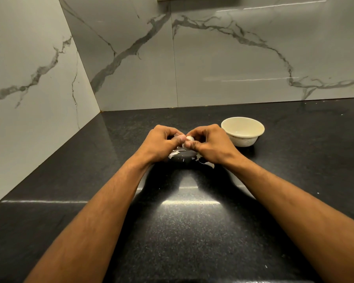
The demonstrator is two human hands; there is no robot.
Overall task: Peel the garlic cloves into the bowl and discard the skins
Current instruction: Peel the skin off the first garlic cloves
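Leftmost, the marble wall panels (pixel 39 58) meet in a corner behind the black countertop (pixel 182 231), which carries everything in view. Moving inward, the left hand (pixel 161 142) has its fingers curled tight and its thumb pressed against the garlic clove (pixel 189 138), a narrow pinch that probably steadies the clove while the other side works. That clove sits raised between the two hands, only a pale sliver of it showing past the thumbs. Directly beneath, a dark shallow dish (pixel 182 156) lies on the counter with white skins (pixel 175 153) strewn on it and over its right edge; the hands seem to be held above it so that loose peel drops there and not on the counter. Next, the right hand (pixel 209 145) closes on the clove from the other side, fingertips bunched small as if picking at the skin. Further right, just beside that hand but apart from it, stands the cream bowl (pixel 243 131), near enough for a short drop. Its visible inside shows no peeled cloves, so the task looks early.
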